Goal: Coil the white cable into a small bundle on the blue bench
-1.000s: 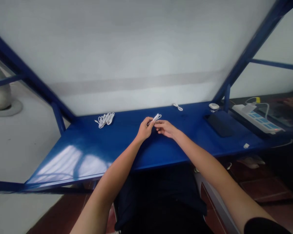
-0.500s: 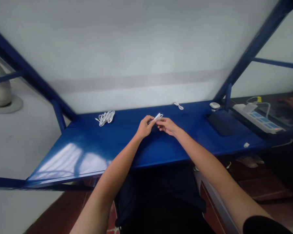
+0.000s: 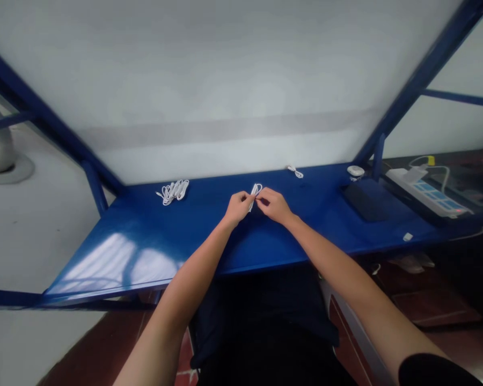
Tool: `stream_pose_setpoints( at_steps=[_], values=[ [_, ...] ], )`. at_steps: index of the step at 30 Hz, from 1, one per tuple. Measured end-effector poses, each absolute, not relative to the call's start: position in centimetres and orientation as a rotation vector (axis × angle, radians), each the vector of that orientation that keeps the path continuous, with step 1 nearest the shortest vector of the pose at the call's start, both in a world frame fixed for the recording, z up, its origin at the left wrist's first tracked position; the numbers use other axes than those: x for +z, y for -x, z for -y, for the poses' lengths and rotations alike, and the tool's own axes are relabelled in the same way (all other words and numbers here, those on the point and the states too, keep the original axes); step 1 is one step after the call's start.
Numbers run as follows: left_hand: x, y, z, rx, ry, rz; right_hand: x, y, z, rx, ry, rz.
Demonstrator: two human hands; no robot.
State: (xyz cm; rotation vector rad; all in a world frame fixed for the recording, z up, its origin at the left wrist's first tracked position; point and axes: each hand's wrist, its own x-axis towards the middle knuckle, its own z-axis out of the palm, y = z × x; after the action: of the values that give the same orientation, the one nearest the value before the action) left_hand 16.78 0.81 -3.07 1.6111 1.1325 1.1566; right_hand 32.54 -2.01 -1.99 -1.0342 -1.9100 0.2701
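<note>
Over the middle of a blue table (image 3: 153, 241), my left hand (image 3: 236, 208) and my right hand (image 3: 274, 205) meet, both pinching a small folded white cable (image 3: 255, 190). The cable's loop stands up between the fingertips. A bundle of white cables (image 3: 173, 191) lies at the back left of the table, apart from both hands. A small single white cable (image 3: 295, 171) lies at the back edge, right of my hands.
A small white round object (image 3: 355, 171) and a black flat pad (image 3: 364, 202) sit at the right. Beyond a blue post, a white power strip (image 3: 426, 192) lies on a dark surface. A small white piece (image 3: 407, 236) rests near the front right edge. A white wall stands behind.
The folded cable has turned from pointing right to standing more upright between my fingers. Both hands have closed in slightly on it.
</note>
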Motion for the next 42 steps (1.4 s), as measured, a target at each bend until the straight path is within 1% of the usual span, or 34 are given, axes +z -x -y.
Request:
stream_pose_setpoints(
  at_steps=[2, 4, 6, 9, 10, 12, 15, 18, 20, 23, 25, 26, 28, 30, 32, 36, 38, 40, 42],
  values=[
    [-3.0, -16.7, -0.8, 1.148, -1.578, -1.127, -2.2, -32.5, 1.9, 0.294, 1.073, 1.904],
    [-2.8, -16.7, -0.8, 1.168, -1.581, -1.095, -2.3, -32.5, 1.6, 0.458, 1.13, 1.8],
    [-2.7, -16.6, -0.8, 1.202, -1.603, -1.06, -2.2, -32.5, 1.3, 0.773, 1.193, 1.586],
    [-2.5, -16.5, -0.8, 1.236, -1.646, -1.018, -1.7, -32.6, 0.9, 1.362, 1.168, 1.231],
    [-2.5, -16.5, -0.8, 1.24, -1.666, -1.007, -1.6, -32.7, 0.9, 1.509, 1.119, 1.145],
    [-2.5, -16.4, -0.8, 1.243, -1.706, -0.991, -1.3, -32.8, 0.9, 1.657, 1.03, 1.037],
    [-2.6, -16.3, -0.8, 1.245, -1.757, -1.002, -1.3, -32.7, 0.8, 1.625, 1.013, 0.991],
    [-2.7, -16.4, -0.7, 1.235, -1.766, -1.071, -1.9, -32.4, 0.7, 1.465, 1.075, 1.09],
    [-2.7, -16.6, -0.6, 1.214, -1.725, -1.13, -2.3, -32.2, 0.8, 1.267, 1.139, 1.252],
    [-2.4, -16.9, -0.3, 1.136, -1.556, -1.178, -2.4, -32.1, 1.3, 0.798, 1.179, 1.578],
    [-2.1, -17.0, -0.1, 1.051, -1.359, -1.161, -2.3, -32.2, 1.7, 0.5, 1.119, 1.767],
    [-1.9, -17.0, 0.0, 1.011, -1.26, -1.137, -2.2, -32.2, 1.9, 0.398, 1.08, 1.834],
    [-1.6, -17.0, 0.2, 0.965, -1.121, -1.083, -2.1, -32.3, 2.2, 0.308, 1.027, 1.907],
    [-1.4, -16.9, 0.2, 0.969, -1.092, -1.063, -2.1, -32.2, 2.1, 0.332, 1.016, 1.889],
    [-1.3, -16.8, 0.2, 1.014, -1.15, -1.07, -2.1, -32.1, 1.9, 0.495, 1.048, 1.785],
    [-1.7, -16.5, -0.1, 1.122, -1.402, -1.007, -2.1, -32.1, 1.2, 1.199, 1.146, 1.376],
    [-2.1, -16.3, -0.4, 1.139, -1.517, -0.962, -2.0, -32.2, 0.9, 1.486, 1.125, 1.208],
    [-2.3, -16.1, -0.6, 1.149, -1.604, -0.951, -1.8, -32.3, 0.9, 1.608, 1.08, 1.138],
    [-2.4, -16.0, -0.7, 1.153, -1.657, -0.966, -1.8, -32.4, 1.0, 1.579, 1.067, 1.164]
  ],
)
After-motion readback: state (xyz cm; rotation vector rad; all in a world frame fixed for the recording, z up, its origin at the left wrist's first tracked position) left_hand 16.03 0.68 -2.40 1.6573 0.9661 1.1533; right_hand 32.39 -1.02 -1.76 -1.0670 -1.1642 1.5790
